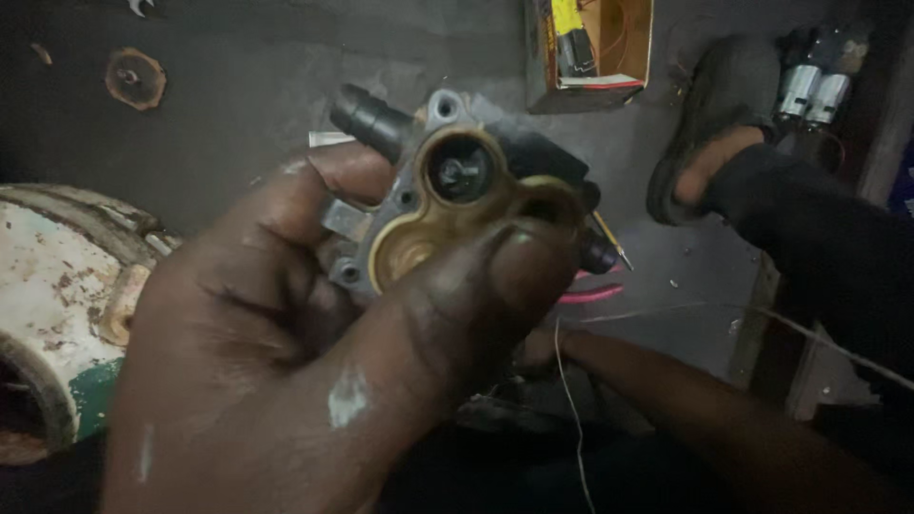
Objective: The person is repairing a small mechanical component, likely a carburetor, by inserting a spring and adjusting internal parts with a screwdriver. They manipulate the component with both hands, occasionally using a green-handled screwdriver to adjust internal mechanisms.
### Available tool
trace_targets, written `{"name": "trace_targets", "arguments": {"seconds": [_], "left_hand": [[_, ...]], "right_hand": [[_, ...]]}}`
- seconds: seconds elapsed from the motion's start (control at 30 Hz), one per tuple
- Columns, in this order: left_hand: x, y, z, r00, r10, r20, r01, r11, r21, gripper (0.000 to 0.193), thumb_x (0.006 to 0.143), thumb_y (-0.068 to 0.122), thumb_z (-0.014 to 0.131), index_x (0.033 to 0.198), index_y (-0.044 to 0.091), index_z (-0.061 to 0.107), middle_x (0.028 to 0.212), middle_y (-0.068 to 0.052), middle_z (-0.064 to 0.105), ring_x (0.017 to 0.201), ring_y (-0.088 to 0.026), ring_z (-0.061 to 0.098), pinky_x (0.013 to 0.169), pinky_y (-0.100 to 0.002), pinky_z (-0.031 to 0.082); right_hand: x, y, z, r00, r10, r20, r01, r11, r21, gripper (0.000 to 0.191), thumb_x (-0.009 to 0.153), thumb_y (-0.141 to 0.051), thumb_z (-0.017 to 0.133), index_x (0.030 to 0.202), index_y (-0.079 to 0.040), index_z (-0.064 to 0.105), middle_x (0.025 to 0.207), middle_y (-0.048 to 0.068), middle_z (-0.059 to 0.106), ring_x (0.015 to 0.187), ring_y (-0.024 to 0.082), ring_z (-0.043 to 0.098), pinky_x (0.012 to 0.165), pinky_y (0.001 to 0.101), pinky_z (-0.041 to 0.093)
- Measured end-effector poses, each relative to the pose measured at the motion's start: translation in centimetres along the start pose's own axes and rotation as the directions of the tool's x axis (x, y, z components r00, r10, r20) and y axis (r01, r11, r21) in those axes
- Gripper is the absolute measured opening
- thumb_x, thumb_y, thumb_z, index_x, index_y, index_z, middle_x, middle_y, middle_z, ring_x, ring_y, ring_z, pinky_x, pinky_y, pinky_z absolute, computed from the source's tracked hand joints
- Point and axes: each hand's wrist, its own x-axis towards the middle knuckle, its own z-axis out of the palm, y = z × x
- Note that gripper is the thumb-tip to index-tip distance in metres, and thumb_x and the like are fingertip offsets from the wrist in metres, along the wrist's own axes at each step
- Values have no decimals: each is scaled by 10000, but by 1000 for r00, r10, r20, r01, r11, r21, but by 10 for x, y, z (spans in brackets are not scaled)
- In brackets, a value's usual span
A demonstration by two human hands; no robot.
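Dark floor holds a cardboard box (588, 52); left hand (286, 352) grips a pump housing (457, 205).

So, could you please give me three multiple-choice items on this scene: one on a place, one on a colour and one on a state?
1. Where is the cardboard box?
A) on the floor beyond the metal part
B) on a shelf
C) on a chair

2. What colour are the round hollows in the metal part?
A) blue
B) brass yellow
C) white

3. How is the left hand?
A) lying flat and open
B) out of view
C) closed around the metal part

Answers:
1 A, the box lies on the dark floor at the top of the view, behind the part.
2 B, the hollows and their rims are golden against the grey casing.
3 C, the thumb presses on the front while the fingers wrap around behind.
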Motion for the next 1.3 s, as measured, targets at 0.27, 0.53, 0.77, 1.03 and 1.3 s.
{"name": "trace_targets", "arguments": {"seconds": [0.27, 0.53, 0.77, 1.03, 1.3], "left_hand": [[0, 0, 6, 996, 83, -42, -74, 981, 182, 568, 913, 427, 749, 1225, -40, 662, 840, -124, 767, 721, -145, 784, 615, -289, 692], [9, -4, 6, 979, 202, 11, -201, 962, 184, 657, 895, 521, 795, 1173, -59, 660, 771, -131, 747, 642, -111, 721, 501, -212, 648], [17, -8, 7, 952, 306, 28, -307, 946, 104, 645, 887, 465, 822, 1173, -85, 643, 830, -125, 736, 646, -101, 736, 543, -198, 632], [34, -21, 11, 985, 174, -18, -171, 979, 109, 645, 821, 394, 823, 1206, -87, 633, 860, -143, 771, 653, -121, 741, 515, -219, 618], [41, -37, 18, 992, 114, -44, -118, 986, -117, 661, 758, 262, 853, 1228, -134, 610, 910, -163, 786, 689, -134, 724, 524, -236, 573]], "right_hand": [[-74, -21, -97, 951, 235, -203, -128, 892, 434, 705, 953, -633, 451, 1537, -238, 453, 1626, 134, 363, 1452, 306, 310, 1137, 559, 277], [-174, -77, -214, 846, 208, -490, 6, 917, 399, 577, 932, -465, 571, 1400, -128, 573, 1378, 166, 654, 1239, 321, 651, 1003, 506, 548], [-249, 5, -208, 732, 237, -639, -338, 941, -38, 352, 983, -292, 634, 1308, -163, 681, 1092, 92, 771, 966, 233, 757, 783, 439, 603], [-256, -67, -208, 646, 250, -722, -140, 968, 211, 288, 976, -242, 643, 1244, -147, 683, 928, 69, 762, 804, 179, 754, 702, 350, 616], [-266, -47, -201, 466, 65, -883, 297, 928, 225, 288, 976, -94, 632, 1249, -34, 565, 1032, 112, 715, 1004, 196, 768, 735, 329, 651]]}}
